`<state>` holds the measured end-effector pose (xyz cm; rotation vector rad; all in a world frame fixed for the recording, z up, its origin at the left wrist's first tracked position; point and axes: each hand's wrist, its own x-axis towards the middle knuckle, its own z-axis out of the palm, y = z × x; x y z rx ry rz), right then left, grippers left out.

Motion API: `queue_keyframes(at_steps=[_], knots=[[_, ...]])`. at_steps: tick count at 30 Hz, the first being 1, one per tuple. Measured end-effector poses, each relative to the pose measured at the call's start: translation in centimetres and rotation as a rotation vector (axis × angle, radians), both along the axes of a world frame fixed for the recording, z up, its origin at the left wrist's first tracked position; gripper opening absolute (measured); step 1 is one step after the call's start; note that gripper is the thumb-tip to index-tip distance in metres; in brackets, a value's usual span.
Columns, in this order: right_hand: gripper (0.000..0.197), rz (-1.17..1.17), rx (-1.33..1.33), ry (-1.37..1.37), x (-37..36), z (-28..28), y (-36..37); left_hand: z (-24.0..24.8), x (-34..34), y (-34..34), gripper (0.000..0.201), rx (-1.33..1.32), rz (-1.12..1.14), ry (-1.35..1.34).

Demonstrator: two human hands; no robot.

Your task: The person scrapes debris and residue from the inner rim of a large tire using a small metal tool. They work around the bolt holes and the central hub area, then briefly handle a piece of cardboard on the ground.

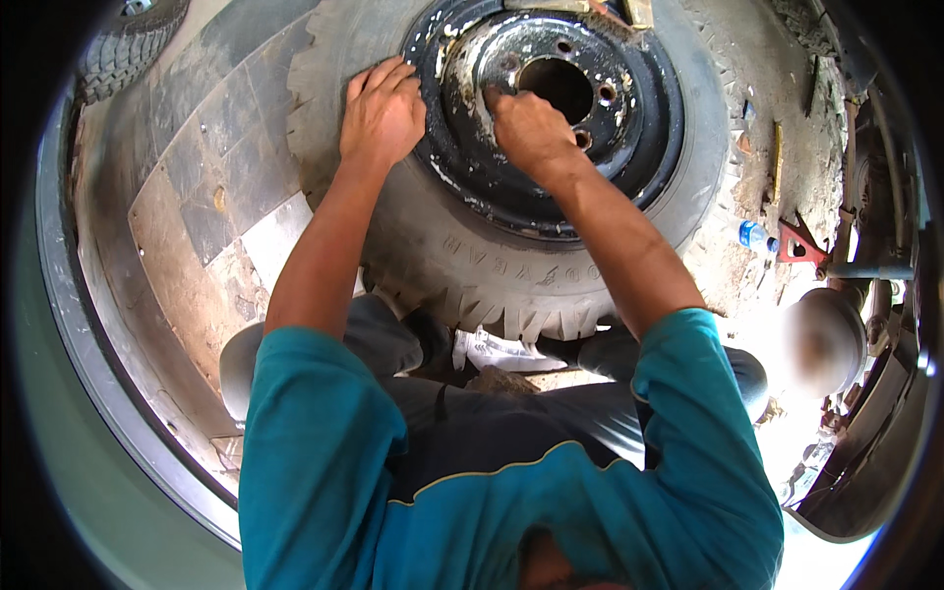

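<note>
A: Big tyre [472,231] on the floor [187,295], mid-floor, black rim [649,128] facing us! Left hand [386,116] lies loosely spread where rubber meets the rim's left edge.

B: Right hand [531,133], fingers bent, is on the metal beside the central hole [560,87]. Gripping anything? Can't tell!

A: Room?

B: Floor stretches wide off the tread's left edge; on the right it's tighter, a bottle [755,236] near the tread, red stand [801,243] just beside it.
</note>
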<state>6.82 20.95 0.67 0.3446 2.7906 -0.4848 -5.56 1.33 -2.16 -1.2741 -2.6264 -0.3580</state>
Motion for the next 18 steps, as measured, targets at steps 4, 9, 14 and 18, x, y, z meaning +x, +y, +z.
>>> queue_keyframes(at_steps=[4,9,14,18], knots=[[0.035,0.06,0.119,0.049,4.0,0.8,-1.6,-0.3,0.1,-0.2,0.025,0.006,0.013,-0.008],[0.052,0.084,0.049,-0.06,1.1,0.4,0.0,-0.1,0.0,0.1,0.025,-0.001,0.009,-0.004],[0.037,0.07,0.148,0.002,4.3,1.5,-1.8,-0.1,0.3,-0.1,0.025,0.004,0.016,-0.032],[0.037,0.073,0.089,-0.057,2.0,1.6,-0.6,-0.2,0.1,0.1,0.025,0.009,0.01,-0.018]])
